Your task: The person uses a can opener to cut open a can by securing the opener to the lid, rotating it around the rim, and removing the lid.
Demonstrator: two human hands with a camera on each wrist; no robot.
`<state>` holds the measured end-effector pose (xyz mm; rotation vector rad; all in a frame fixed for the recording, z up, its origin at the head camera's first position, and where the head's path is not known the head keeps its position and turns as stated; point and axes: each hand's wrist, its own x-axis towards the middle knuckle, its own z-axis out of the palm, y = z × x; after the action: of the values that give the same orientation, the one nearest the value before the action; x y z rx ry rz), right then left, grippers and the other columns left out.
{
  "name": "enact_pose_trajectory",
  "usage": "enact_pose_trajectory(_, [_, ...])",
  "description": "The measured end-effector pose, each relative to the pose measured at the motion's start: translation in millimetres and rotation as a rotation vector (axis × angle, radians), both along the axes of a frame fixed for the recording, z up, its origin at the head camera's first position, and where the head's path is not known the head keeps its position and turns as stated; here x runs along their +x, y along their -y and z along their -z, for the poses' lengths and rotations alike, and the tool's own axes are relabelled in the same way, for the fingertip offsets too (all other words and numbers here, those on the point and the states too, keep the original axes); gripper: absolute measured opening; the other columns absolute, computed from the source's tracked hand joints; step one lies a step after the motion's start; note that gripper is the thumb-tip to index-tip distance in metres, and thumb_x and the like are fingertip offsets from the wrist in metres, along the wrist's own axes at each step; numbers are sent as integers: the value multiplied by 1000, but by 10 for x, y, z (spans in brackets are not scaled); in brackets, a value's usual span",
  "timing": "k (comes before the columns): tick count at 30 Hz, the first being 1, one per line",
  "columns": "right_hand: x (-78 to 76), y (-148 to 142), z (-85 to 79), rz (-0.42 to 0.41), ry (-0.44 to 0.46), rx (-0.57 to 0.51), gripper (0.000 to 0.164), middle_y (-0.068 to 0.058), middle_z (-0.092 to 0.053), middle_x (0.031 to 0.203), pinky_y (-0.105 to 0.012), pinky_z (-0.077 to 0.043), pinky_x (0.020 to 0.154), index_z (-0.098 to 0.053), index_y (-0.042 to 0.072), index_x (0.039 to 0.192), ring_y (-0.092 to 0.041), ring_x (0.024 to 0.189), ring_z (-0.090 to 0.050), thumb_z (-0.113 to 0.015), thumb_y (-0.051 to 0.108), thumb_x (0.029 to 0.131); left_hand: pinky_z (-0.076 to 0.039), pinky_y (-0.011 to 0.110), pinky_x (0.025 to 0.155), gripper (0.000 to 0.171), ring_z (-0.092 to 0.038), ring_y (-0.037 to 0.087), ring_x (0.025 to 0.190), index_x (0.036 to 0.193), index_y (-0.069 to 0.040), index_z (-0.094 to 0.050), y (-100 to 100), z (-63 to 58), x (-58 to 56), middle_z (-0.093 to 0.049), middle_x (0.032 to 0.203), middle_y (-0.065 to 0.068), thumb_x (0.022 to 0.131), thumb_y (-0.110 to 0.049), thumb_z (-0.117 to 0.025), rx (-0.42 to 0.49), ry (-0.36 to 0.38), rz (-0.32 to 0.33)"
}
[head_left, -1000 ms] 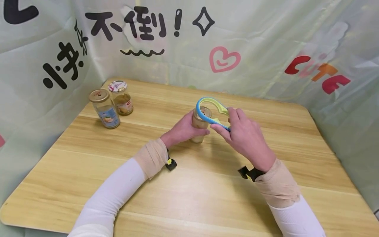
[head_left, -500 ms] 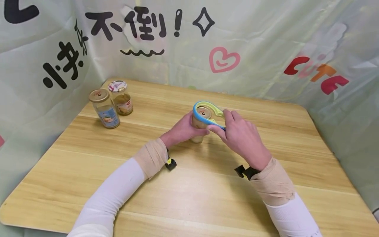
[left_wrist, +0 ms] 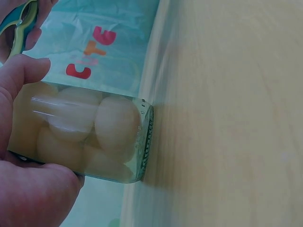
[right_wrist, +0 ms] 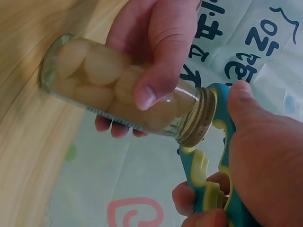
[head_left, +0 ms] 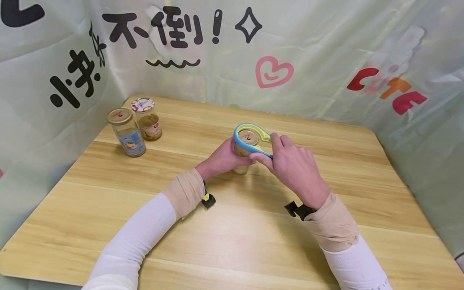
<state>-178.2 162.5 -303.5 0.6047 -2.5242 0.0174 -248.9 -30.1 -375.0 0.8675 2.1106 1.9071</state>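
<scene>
My left hand (head_left: 222, 159) grips a glass jar (left_wrist: 90, 127) by its side, with the thumb across the front. Pale round pieces fill the jar, and its base is at the tabletop. On top sits a gold metal lid (head_left: 249, 137). A blue and yellow-green jar opener (head_left: 238, 141) loops around this lid in the head view. Its handles are in my right hand (head_left: 295, 167), the fingers curled round them. From the right wrist, the opener's blue arm (right_wrist: 220, 106) is seen lying along the lid's rim. Part of the jar is hidden behind the left hand.
Two more jars stand at the back left of the wooden table (head_left: 232, 241): a tall one with a gold lid (head_left: 127, 135) and a shorter one with a patterned lid (head_left: 148, 121). A printed cloth (head_left: 319, 48) hangs behind the table and along its sides.
My right hand has moved left and slightly down with the jar opener, bringing its loop from above the lid's right side to around the lid. The left hand keeps its grip on the jar.
</scene>
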Motion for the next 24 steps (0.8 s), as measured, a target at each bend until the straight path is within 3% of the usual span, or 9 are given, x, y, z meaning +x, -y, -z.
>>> enact_pose_trajectory(4, [7, 27, 4, -8, -38, 7, 75, -9, -51, 70, -34, -30, 31, -57, -3, 111, -22, 37, -36, -59, 65, 81, -37, 34, 104, 69, -50, 13, 117, 134, -21, -44, -2, -2, 1, -55, 126, -2, 76, -17, -81, 8, -4, -9])
enact_pose_trajectory(8, [-4, 43, 30, -22, -82, 29, 71, -5, -43, 64, -32, -26, 30, -55, -2, 99, -20, 35, -31, -59, 66, 81, -37, 33, 104, 70, -50, 13, 117, 135, -18, -45, -5, -15, 8, -55, 127, -1, 75, -14, -81, 15, -7, -5])
enact_pose_trajectory(13, [-24, 38, 67, -32, -114, 43, 67, -3, -37, 60, -30, -23, 31, -51, 1, 89, -19, 35, -27, -58, 67, 81, -38, 32, 103, 67, -51, 14, 117, 135, -12, -46, 2, -118, 79, -55, 129, 8, 76, -8, -79, 26, 14, 11])
enact_pose_trajectory(18, [-21, 39, 58, -20, -97, 15, 65, -2, -34, 59, -30, -22, 31, -47, 3, 86, -18, 35, -26, -60, 66, 80, -37, 33, 104, 67, -51, 17, 118, 135, -9, -44, 18, -213, 148, -55, 129, 9, 77, -7, -78, 30, 22, 14])
enact_pose_trajectory(24, [-5, 47, 44, -1, -67, -8, 62, -2, -33, 59, -30, -23, 31, -40, 6, 83, -19, 35, -29, -59, 66, 82, -37, 32, 104, 67, -50, 16, 118, 135, -10, -43, 24, -238, 166, -54, 127, 4, 77, -8, -78, 18, 37, 11])
